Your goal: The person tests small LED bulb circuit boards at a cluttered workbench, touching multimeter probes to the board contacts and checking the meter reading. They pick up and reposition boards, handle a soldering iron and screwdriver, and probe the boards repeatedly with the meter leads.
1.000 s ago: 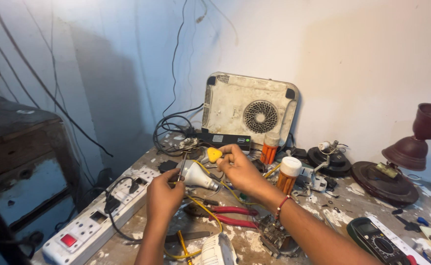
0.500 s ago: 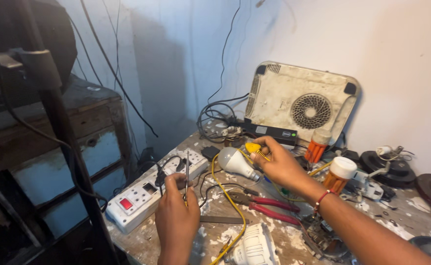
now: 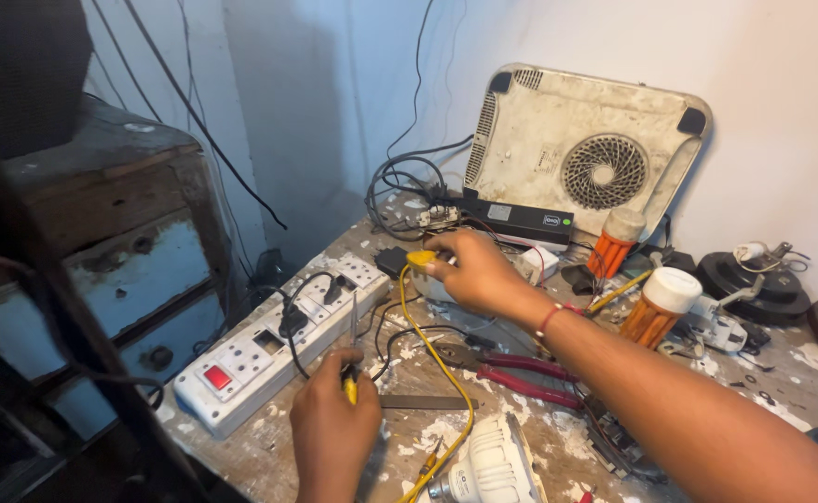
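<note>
Left hand (image 3: 333, 430) lowered toward 7 o'clock, gripping yellow-handled screwdriver (image 3: 350, 359) beside power strip (image 3: 274, 352); right hand (image 3: 472, 270) pinching yellow wire (image 3: 437, 363).

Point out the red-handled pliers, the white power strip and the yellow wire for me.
red-handled pliers (image 3: 521, 377): head view, on the red handles lying on the bench.
white power strip (image 3: 241, 373): head view, on its white top face near the red switch.
yellow wire (image 3: 446, 373): head view, on its mid-length curve.
</note>
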